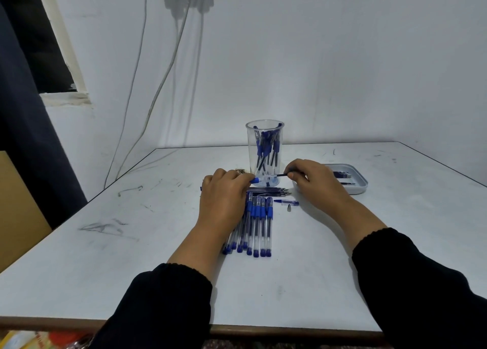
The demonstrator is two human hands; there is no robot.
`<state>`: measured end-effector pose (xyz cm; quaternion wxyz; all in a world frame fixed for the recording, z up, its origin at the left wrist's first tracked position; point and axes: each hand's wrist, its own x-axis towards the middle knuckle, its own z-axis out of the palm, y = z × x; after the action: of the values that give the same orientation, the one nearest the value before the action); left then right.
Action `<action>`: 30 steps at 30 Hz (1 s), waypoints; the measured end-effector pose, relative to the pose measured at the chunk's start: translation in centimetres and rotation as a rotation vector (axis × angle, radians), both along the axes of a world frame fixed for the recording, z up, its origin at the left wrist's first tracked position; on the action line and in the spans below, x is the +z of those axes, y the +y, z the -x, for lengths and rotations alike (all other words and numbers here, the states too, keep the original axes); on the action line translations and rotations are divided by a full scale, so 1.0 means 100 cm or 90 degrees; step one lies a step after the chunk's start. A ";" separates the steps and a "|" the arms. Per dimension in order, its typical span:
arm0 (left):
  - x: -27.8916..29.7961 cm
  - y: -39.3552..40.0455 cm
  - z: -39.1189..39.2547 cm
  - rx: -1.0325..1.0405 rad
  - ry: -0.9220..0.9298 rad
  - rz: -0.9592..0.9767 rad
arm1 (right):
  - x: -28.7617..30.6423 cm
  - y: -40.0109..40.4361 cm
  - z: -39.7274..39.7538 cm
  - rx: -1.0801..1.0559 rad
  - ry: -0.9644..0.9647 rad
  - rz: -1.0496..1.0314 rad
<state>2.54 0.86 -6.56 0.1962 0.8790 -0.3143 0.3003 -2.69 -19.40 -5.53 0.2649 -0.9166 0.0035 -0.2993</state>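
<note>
Pen barrel [256,180] gripped by curled fingers of L hand [224,190], just in front of clear cup [264,143], above table [131,243]. R hand [313,180] pinches thin dark refill [282,175], pointing at barrel's blue end. Finished pens [259,224] lie beside L wrist.

The black left sleeve [168,301] and right sleeve [421,282] ended in gathered cuffs, leaving the left hand [224,193] and right hand [315,181] bare.

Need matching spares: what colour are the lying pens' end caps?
Blue end caps, clearest in head view.
</note>
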 end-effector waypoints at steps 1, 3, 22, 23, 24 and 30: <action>0.000 0.000 0.000 -0.001 -0.002 0.006 | 0.000 0.000 0.000 -0.002 0.001 0.000; 0.000 0.000 0.000 0.001 -0.005 0.012 | 0.000 0.000 0.000 -0.002 0.004 -0.001; -0.002 0.000 -0.001 0.001 -0.023 0.031 | 0.000 0.000 0.000 0.025 0.022 -0.023; -0.003 0.000 -0.002 0.000 -0.026 0.033 | 0.000 0.000 0.000 0.025 0.024 -0.024; -0.003 0.000 -0.002 -0.001 -0.030 0.036 | 0.000 0.000 0.000 0.023 0.025 -0.022; -0.004 0.000 -0.003 -0.010 -0.042 0.040 | 0.001 0.001 0.000 0.018 0.035 -0.004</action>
<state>2.88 0.84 -6.97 0.2153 0.8594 -0.3182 0.3374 -2.64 -19.31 -5.44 0.2720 -0.9236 -0.0008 -0.2702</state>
